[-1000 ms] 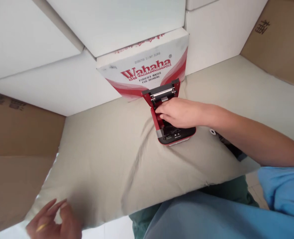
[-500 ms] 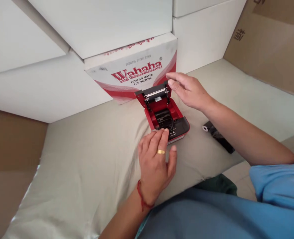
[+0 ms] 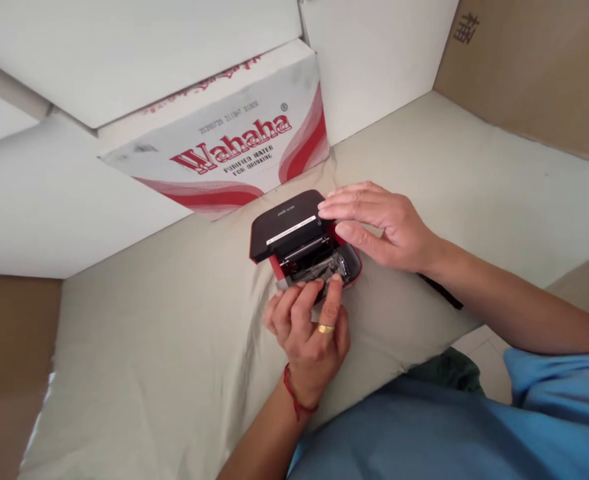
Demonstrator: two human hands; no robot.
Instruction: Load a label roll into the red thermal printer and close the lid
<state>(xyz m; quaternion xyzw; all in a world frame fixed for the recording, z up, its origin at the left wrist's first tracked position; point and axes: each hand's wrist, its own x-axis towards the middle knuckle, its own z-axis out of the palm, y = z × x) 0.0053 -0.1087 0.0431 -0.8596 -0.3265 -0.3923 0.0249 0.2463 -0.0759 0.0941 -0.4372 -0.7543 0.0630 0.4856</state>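
Observation:
A small red and black portable printer [image 3: 274,230] sits on the cloth-covered surface with its lid part-way down. Inside it a roller [image 3: 302,251] shows, and crinkled, shiny black film [image 3: 330,267] comes out over the front. My left hand [image 3: 312,327], with a gold ring and red cord bracelet, has its fingers bent together onto this film at the front edge. The thumb is partly hidden below. My right hand [image 3: 379,223] rests its stretched fingertips against the lid's right side, palm empty. The far end of the film is hidden inside the printer.
A white and red Wahaha carton [image 3: 224,147] stands behind the printer, among white boxes [image 3: 374,60]. Brown cardboard [image 3: 529,80] is at the right, more [image 3: 17,373] at the left. A black roll [image 3: 442,291] lies mostly hidden under my right forearm.
The printer's lid has swung down from upright toward the front, with my right hand following it. My left fingers have bent more over the black film. The view has shifted.

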